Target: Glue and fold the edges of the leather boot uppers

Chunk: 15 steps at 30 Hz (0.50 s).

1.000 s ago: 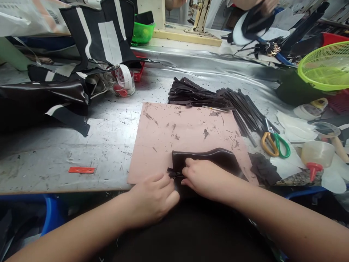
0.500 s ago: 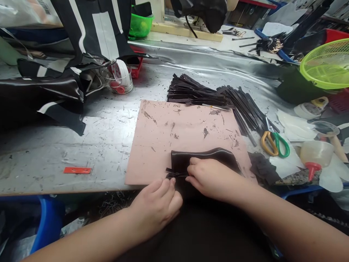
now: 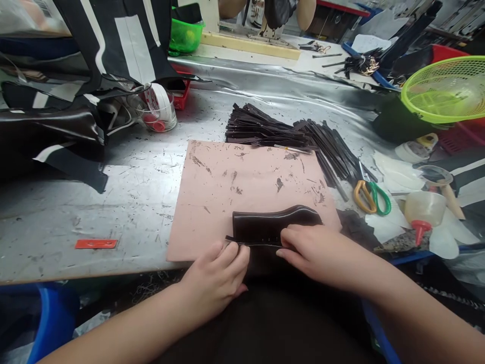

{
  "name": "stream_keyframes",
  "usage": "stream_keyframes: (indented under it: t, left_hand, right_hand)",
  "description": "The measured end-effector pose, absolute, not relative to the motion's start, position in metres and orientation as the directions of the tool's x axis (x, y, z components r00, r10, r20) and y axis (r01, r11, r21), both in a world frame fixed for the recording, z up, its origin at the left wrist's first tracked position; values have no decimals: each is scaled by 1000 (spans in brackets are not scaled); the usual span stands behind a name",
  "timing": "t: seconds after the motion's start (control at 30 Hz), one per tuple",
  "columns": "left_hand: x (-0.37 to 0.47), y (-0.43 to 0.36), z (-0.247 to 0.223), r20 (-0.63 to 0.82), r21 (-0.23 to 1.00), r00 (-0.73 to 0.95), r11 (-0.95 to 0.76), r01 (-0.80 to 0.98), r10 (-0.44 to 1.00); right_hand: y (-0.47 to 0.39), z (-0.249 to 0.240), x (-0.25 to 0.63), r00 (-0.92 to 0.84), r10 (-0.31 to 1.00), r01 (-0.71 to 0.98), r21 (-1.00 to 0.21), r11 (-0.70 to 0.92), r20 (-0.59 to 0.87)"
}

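A glossy dark brown leather piece (image 3: 265, 225) lies near the front edge of the pink board (image 3: 212, 192). Along its lower edge runs a thin dark strip (image 3: 230, 239). My left hand (image 3: 220, 273) is closed on the strip near its left end, fingertips pinched at the board's front edge. My right hand (image 3: 308, 250) pinches the leather piece's lower edge farther right, thumb below and fingers on top. Both hands partly hide the edge and strip.
Bundles of dark strips (image 3: 265, 126) lie behind the board. Scissors (image 3: 372, 196) and a red-tipped bottle (image 3: 424, 210) are at right. An orange-red tool (image 3: 95, 243) lies left. A glass jar (image 3: 161, 114) stands behind. A blue bin (image 3: 56, 313) is below left.
My right hand has slid right along the leather piece, away from my left hand, uncovering more of its lower edge. The whole view has shifted slightly.
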<state>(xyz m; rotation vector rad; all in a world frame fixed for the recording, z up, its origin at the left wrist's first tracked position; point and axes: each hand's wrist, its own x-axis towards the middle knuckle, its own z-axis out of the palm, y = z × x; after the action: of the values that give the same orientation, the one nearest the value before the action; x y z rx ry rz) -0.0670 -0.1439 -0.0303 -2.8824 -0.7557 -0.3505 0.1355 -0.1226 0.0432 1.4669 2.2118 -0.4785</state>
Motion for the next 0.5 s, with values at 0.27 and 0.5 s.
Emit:
stream_keyframes:
  t: [0.27, 0.5]
  left_hand:
    - [-60, -132, -29, 282, -201, 929, -931, 304, 242]
    - [-55, -132, -28, 256, -194, 940, -941, 277, 225]
  right_hand:
    - [-130, 32, 150, -338, 783, 931, -63, 359, -522]
    - [-128, 24, 151, -335, 804, 935, -65, 349, -492]
